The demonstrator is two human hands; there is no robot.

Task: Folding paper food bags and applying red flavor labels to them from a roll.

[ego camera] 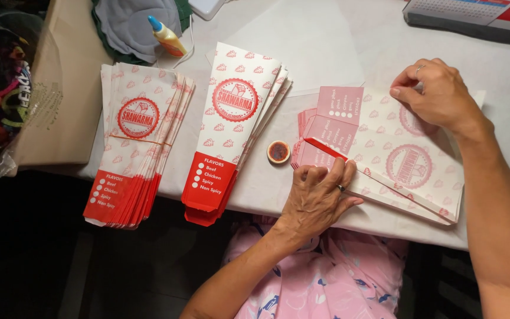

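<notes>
A white tabletop [337, 41] fills the upper view under even, soft light. Below its near edge the floor [90, 277] lies dark. A brown paper bag [60, 88] rests at the left edge.

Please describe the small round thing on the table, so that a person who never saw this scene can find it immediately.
Start at the white table and find the middle stack of printed paper sleeves. Just right of that stack's lower part, and up-left of the left hand, sits a small round cap. Unlike the flat, long paper things around it, it is a tiny pale-rimmed disc, dark reddish-brown inside.
</notes>
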